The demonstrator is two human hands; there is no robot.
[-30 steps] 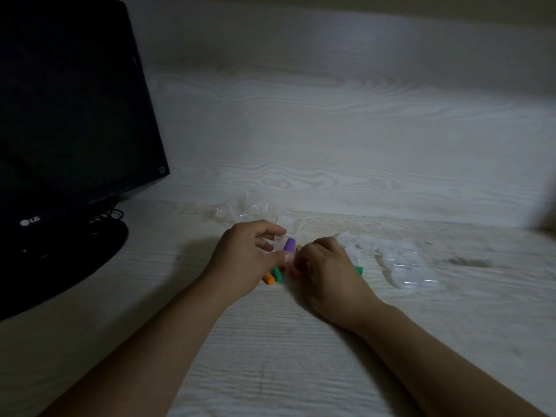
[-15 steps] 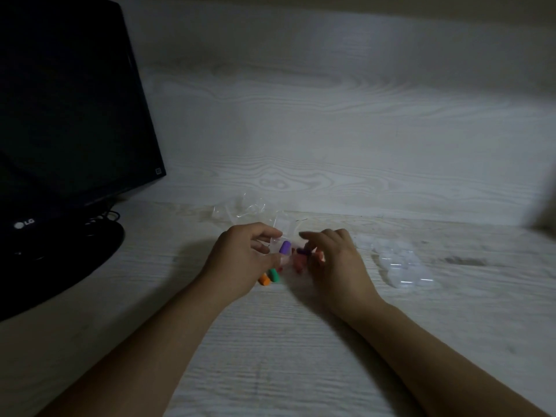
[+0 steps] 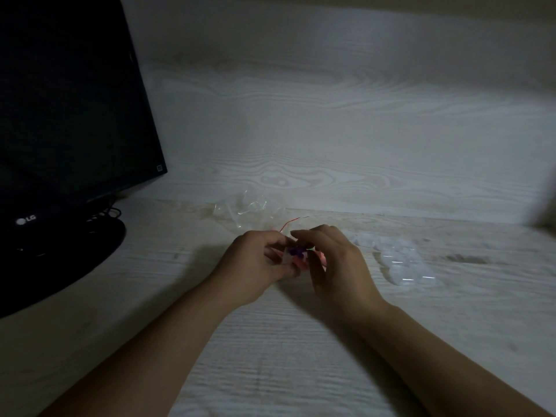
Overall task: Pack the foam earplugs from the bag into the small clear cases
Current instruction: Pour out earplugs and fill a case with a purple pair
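Dim room, pale wood-grain bench (image 3: 270, 371) running back to a matching wall panel. Dark monitor (image 3: 69, 100) standing at far left on its round base.

Left hand (image 3: 255, 266) near the middle of the bench, fingers curled around a small clear case (image 3: 287, 256), with a purple earplug (image 3: 296, 251) showing inside or at its mouth; cannot tell which. Right hand (image 3: 337, 260) just beside it, fingers bent toward the same case, touching or pinching at the purple and pink foam there; grip too blurred and dark to call for certain. Pink earplug (image 3: 301, 263) showing low between the two hands, whether in the case or on the bench unclear.

Crumpled clear bag (image 3: 243, 209) lying behind the hands, near the wall, with a thin red strip along one edge. Cluster of further clear cases (image 3: 400, 263) resting on the bench to the right of the right hand, apart from it, with no colour visible inside them.

Judged from this: one case being filled, closure not yet done. Cluster at right apparently still to fill, so most of the packing probably left. Count of earplugs remaining not readable.
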